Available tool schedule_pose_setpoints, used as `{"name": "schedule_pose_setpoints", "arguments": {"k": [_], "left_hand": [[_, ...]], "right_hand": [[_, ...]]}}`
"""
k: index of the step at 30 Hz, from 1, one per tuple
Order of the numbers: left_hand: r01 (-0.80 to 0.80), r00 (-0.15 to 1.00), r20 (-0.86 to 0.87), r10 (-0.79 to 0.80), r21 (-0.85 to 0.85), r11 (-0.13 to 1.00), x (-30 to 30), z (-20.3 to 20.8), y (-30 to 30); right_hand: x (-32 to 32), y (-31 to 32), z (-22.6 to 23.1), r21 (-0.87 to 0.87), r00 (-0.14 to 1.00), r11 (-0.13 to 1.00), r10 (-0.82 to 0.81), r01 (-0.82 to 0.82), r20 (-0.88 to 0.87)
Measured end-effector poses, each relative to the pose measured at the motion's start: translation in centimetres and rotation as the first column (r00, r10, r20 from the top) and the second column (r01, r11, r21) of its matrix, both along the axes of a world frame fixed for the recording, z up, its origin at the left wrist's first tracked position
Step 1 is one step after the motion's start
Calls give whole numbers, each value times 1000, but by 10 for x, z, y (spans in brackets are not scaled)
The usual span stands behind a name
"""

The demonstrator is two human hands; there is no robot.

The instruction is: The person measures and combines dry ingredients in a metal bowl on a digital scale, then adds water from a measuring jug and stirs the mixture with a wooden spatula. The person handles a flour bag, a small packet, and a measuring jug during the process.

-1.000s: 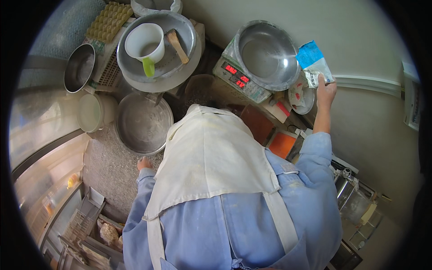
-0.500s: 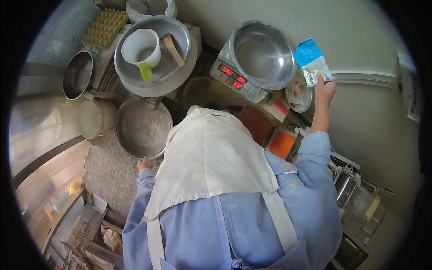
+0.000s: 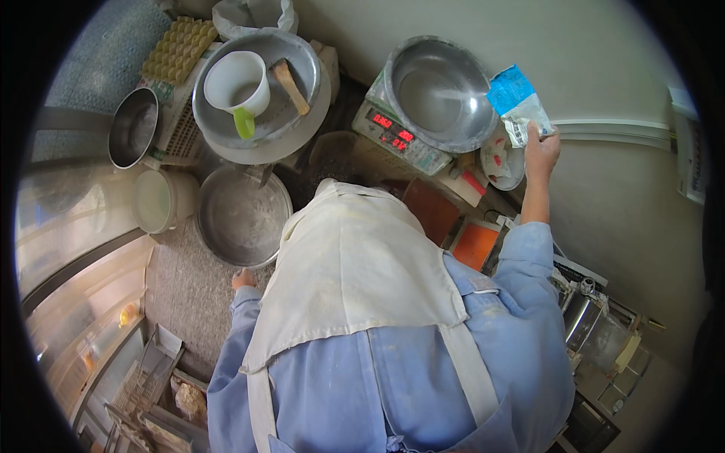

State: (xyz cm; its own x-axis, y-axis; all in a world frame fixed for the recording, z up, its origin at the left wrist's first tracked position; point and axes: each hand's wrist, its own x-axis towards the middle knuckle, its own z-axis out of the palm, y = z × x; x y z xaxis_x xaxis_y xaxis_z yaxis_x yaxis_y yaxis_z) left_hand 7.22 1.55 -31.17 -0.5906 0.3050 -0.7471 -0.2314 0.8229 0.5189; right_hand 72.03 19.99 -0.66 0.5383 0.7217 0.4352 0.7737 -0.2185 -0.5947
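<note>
My right hand (image 3: 542,155) grips the lower end of a blue-and-white packet (image 3: 517,102). The packet slants left, its blue end beside the right rim of a wide metal bowl (image 3: 434,98). That bowl rests on a digital scale (image 3: 393,136) with lit red digits; a whitish film coats its inside. My left hand (image 3: 243,279) hangs low at the left, just below the rim of a large round metal pan (image 3: 243,219). Its fingers look curled, and whether they hold anything or touch the pan is hidden.
A metal basin (image 3: 306,57) at the back left bears a white measuring jug (image 3: 230,79) with a green handle and a wooden scraper (image 3: 291,87). Nearby are egg trays (image 3: 177,49), a steel bowl (image 3: 134,128) and a white bucket (image 3: 155,200). A small dish (image 3: 502,174) stands below the packet.
My right hand and the packet have shifted slightly left, toward the bowl on the scale. Some red digits on the scale differ. My left hand has hardly moved.
</note>
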Motion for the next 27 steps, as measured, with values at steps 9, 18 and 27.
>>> {"name": "schedule_pose_setpoints", "arguments": {"k": [9, 18, 27], "left_hand": [[461, 831, -185, -524, -295, 837, -28, -29, -6], [688, 571, -285, -770, -345, 638, -48, -64, -29], [434, 840, -207, -501, -297, 850, -35, -51, -25]], "right_hand": [[-9, -5, 4, 0, 999, 1000, 14, -14, -46], [-16, 14, 9, 59, 999, 998, 12, -9, -48], [-10, 16, 6, 62, 997, 998, 17, -12, -80]]}}
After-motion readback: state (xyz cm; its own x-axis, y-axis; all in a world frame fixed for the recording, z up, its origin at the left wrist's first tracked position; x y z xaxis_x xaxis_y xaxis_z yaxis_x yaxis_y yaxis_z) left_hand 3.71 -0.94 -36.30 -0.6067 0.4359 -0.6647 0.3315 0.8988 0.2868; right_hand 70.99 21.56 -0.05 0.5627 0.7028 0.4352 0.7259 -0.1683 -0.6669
